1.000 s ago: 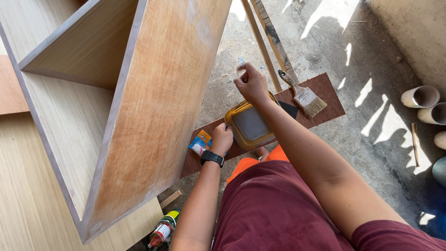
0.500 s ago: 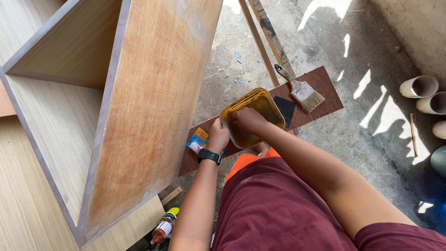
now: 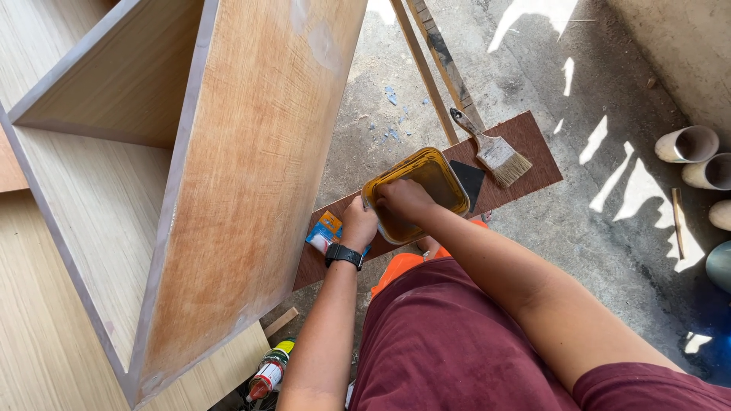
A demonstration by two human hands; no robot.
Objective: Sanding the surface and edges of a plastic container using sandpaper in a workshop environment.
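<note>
Head view: the right hand (image 3: 403, 199) dips curled fingers into the yellow tub (image 3: 417, 190) of amber glue; what they pinch, I cannot tell. The left hand (image 3: 358, 224) grips the tub's near rim just beside it. Beyond lies a brush (image 3: 495, 151) on the brown board (image 3: 525, 133). A hard push might tip the tub and spill glue, I judge

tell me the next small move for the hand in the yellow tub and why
Probably lift the right hand out of the yellow tub and carry it to the reddish side panel of the wooden cabinet. The fingers are down in the amber liquid, the left hand steadies the tub's rim, and the paintbrush lies unused on the brown board.
</note>
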